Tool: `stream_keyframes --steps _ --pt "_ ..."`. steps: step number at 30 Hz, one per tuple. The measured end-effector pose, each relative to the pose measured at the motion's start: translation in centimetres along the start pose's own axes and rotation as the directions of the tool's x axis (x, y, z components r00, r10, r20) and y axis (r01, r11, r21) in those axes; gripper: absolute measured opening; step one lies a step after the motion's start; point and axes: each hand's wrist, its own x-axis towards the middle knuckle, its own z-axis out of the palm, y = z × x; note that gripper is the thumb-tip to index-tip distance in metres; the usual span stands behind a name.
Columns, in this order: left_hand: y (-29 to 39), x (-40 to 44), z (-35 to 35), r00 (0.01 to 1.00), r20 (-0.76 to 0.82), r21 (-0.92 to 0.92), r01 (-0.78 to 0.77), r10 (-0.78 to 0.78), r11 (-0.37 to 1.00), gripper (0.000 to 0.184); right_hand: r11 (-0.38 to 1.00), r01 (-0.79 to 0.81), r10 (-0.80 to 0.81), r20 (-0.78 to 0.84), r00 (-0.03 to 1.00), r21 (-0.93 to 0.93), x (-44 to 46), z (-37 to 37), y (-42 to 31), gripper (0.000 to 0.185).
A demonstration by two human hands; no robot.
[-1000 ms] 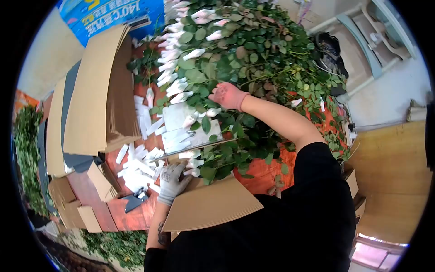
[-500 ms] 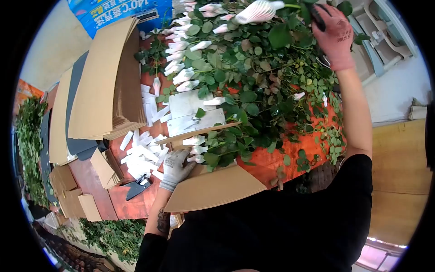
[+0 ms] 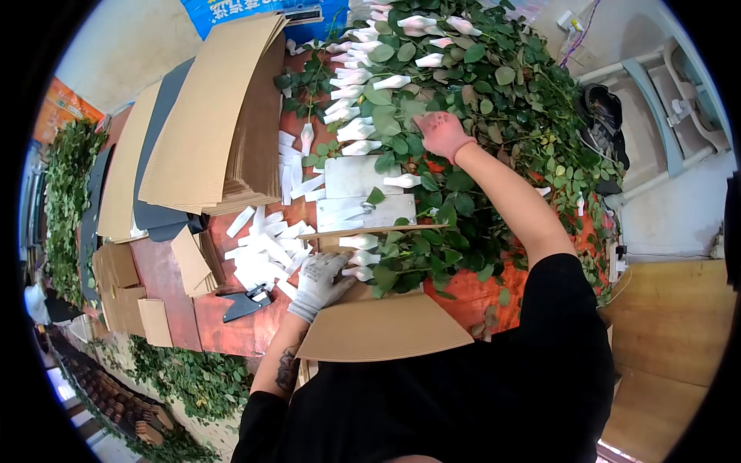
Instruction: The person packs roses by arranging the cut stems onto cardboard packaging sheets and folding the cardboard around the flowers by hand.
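Hands well apart: the left hand (image 3: pixel 320 279), grey-gloved, spreads its fingers by pale net-capped rosebuds (image 3: pixel 359 241) at the brown cardboard sheet (image 3: pixel 386 330); the pink-gloved right hand (image 3: pixel 444 135) is among leafy green stems (image 3: pixel 494 96), its grip unclear to me. Bunching seems underway; next calls for freeing a stem gently. White paper strips (image 3: pixel 262 251) and a black stapler (image 3: pixel 245 303) lie on the red surface (image 3: pixel 482 282).

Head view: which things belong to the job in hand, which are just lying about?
Likely part of the job:
Flowers, right hand over them
Cardboard sheet, left hand at its edge
White strips
What looks like a stapler

Probably just lying about:
Dark shoes
Blue printed packaging
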Motion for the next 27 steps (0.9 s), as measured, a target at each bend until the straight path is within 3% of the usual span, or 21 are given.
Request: stream_keyframes --steps 3,5,6,7,9,11,13,14,15,16,17,19,20,21,22,23,24,25,26,27 --pt "0.2 0.2 -0.1 0.998 0.051 0.011 0.042 -0.042 0.999 0.046 0.994 -0.074 0.066 0.1 0.993 0.076 -0.9 0.6 -0.1 0.021" --pt "-0.2 0.0 0.2 1.0 0.024 0.062 -0.022 0.021 0.998 0.048 0.999 0.037 -0.037 -0.003 0.999 -0.021 -1.6 1.4 0.3 0.026" --pt "-0.2 0.1 0.2 0.999 0.017 0.041 -0.034 0.033 0.999 0.049 0.999 0.047 -0.049 -0.23 0.972 -0.015 -2.6 0.2 0.3 0.027" --pt "-0.1 0.1 0.1 0.999 0.013 0.024 -0.04 0.04 0.999 0.049 0.999 0.028 -0.033 -0.224 0.974 -0.022 -3.3 -1.9 0.5 0.027" --pt "0.2 0.1 -0.1 0.999 0.015 0.043 -0.052 0.052 0.998 0.049 0.994 -0.11 0.108 -0.108 0.988 -0.007 -3.8 -7.4 1.0 0.034" --pt "0.1 0.1 -0.1 0.999 0.007 0.061 -0.05 0.05 0.997 0.049 0.97 -0.212 0.238 -0.302 0.923 0.116 -5.2 -11.0 3.5 0.037" --pt "-0.3 -0.1 0.2 0.999 0.008 0.038 -0.046 0.045 0.998 0.049 0.898 -0.183 0.41 -0.609 0.679 0.4 -8.0 -15.7 7.0 0.038" --pt "-0.3 -0.2 0.3 0.999 0.002 0.031 -0.041 0.041 0.999 0.049 0.738 -0.231 0.629 -0.523 0.575 0.634 -10.1 -20.4 6.8 0.034" --pt "-0.3 -0.3 0.3 0.999 -0.002 0.021 -0.048 0.048 0.999 0.049 0.658 -0.358 0.749 -0.526 0.403 0.663 -11.9 -21.4 10.0 0.033" --pt "-0.3 -0.4 0.2 0.999 0.008 0.028 -0.031 0.031 0.999 0.049 0.741 -0.231 0.671 -0.7 0.243 0.63 -14.2 -22.3 13.6 0.031" --pt "-0.3 -0.2 0.3 1.0 0.014 0.034 -0.018 0.017 0.999 0.049 0.636 -0.089 0.772 -0.628 0.102 0.767 -15.8 -27.4 11.0 0.036" --pt "-0.4 0.1 0.4 0.998 -0.002 0.03 -0.063 0.063 0.998 0.05 0.805 0.064 0.591 -0.806 -0.007 0.59 -21.7 -30.2 17.7 0.028" --pt "-0.5 0.1 0.5 0.994 -0.037 0.051 -0.104 0.106 0.993 0.05 0.825 -0.054 0.565 -0.823 0.062 0.562 -24.7 -31.4 18.8 0.028" --pt "-0.6 -0.3 0.5 0.989 -0.067 0.076 -0.127 0.132 0.989 0.049 0.821 -0.066 0.569 -0.805 0.169 0.567 -25.3 -32.8 16.5 0.028" --pt "-0.5 -0.3 0.5 0.988 -0.079 -0.016 -0.133 0.131 0.991 0.047 0.819 -0.079 0.566 -0.777 0.275 0.569 -26.0 -34.1 14.2 0.029" --pt "-1.7 -0.4 1.6 0.948 -0.192 0.052 -0.249 0.255 0.967 0.045 0.781 -0.042 0.57 -0.684 0.455 0.623 -26.1 -33.9 11.5 0.029" --pt "-1.8 -0.8 1.9 0.958 -0.19 0.044 -0.208 0.213 0.977 0.044 0.732 -0.032 0.55 -0.563 0.617 0.68 -26.2 -33.8 8.8 0.03" --pt "-1.2 -0.8 0.9 0.993 -0.038 0.031 -0.113 0.114 0.993 0.041 0.741 -0.015 0.452 -0.483 0.75 0.672 -25.7 -31.2 6.2 0.033" --pt "-1.3 -0.5 1.2 0.984 -0.118 -0.023 -0.135 0.131 0.991 0.039 0.744 0.006 0.335 -0.382 0.861 0.668 -25.1 -28.7 3.6 0.037" --pt "-0.2 0.2 -0.5 0.997 -0.024 -0.036 -0.068 0.067 0.997 0.04 0.742 0.027 0.211 -0.271 0.939 0.67 -24.5 -26.1 1.0 0.041"
